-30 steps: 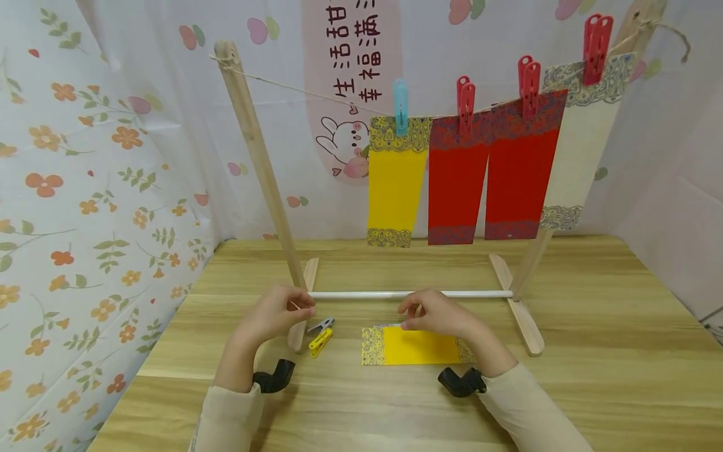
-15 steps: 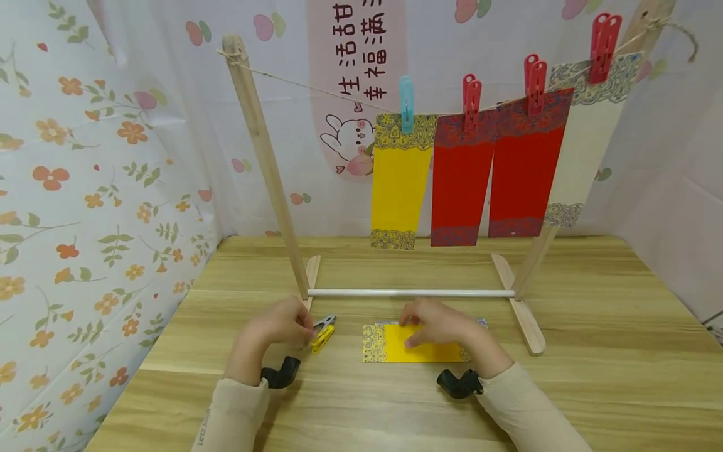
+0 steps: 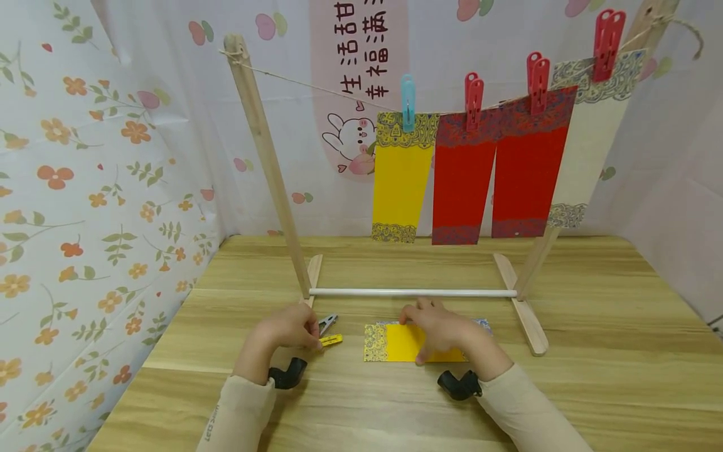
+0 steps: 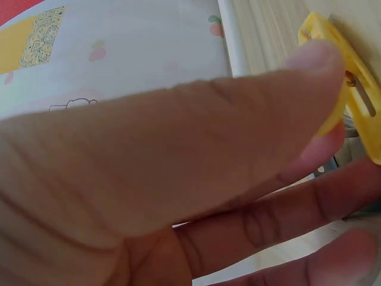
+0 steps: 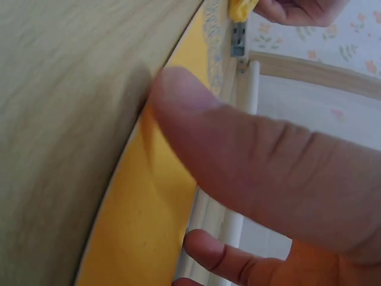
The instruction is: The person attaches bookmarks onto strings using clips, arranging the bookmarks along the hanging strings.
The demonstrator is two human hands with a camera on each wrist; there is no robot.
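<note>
My left hand [image 3: 290, 328] pinches a yellow clothespin [image 3: 331, 340] between thumb and index finger. In the left wrist view the thumb lies across the yellow clothespin [image 4: 357, 89]. A grey clothespin [image 3: 328, 322] lies just behind it. My right hand [image 3: 437, 326] spans a yellow card [image 3: 401, 344] with patterned ends, which lies flat on the table. Its thumb [image 5: 184, 92] is at the near long edge and the fingertips [image 5: 205, 245] are by the far edge; firm contact is hard to tell. Another card with a blue-grey patterned end [image 3: 483, 324] shows from beneath.
A wooden frame with a white crossbar [image 3: 412, 292] stands behind both hands. From its string [image 3: 316, 85] hang a yellow card [image 3: 402, 185], two red cards [image 3: 460, 188] and a cream card [image 3: 587, 147], clipped by a blue clothespin [image 3: 408, 103] and several red ones [image 3: 474, 102].
The left hand has moved right and forward onto the yellow clothespin and turned it sideways. The right hand has come down over the yellow card, its thumb spreading to the near edge.
</note>
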